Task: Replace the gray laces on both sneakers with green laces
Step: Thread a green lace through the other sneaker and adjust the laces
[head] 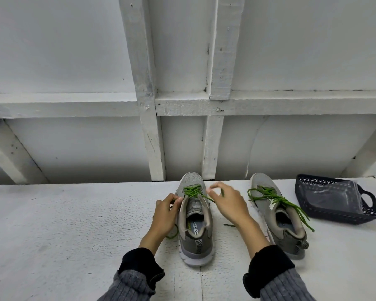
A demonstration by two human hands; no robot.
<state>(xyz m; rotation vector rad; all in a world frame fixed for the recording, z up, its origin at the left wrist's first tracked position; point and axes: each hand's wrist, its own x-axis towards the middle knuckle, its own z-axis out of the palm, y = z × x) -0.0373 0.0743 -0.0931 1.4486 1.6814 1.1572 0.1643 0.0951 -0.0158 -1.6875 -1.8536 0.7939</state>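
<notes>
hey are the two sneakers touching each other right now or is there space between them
Apart. The head view shows a strip of bare white table between the left sneaker and the right sneaker.

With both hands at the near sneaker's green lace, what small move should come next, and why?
Probably feed the lace end in the right hand through the next eyelet. On the near sneaker the green lace crosses only the lower rows, and the left hand pinches its other side at the collar. The far sneaker looks laced already.

Grey ribbed knit sleeves [289, 285]; black inner cuffs [267, 266]; bare hands
</notes>
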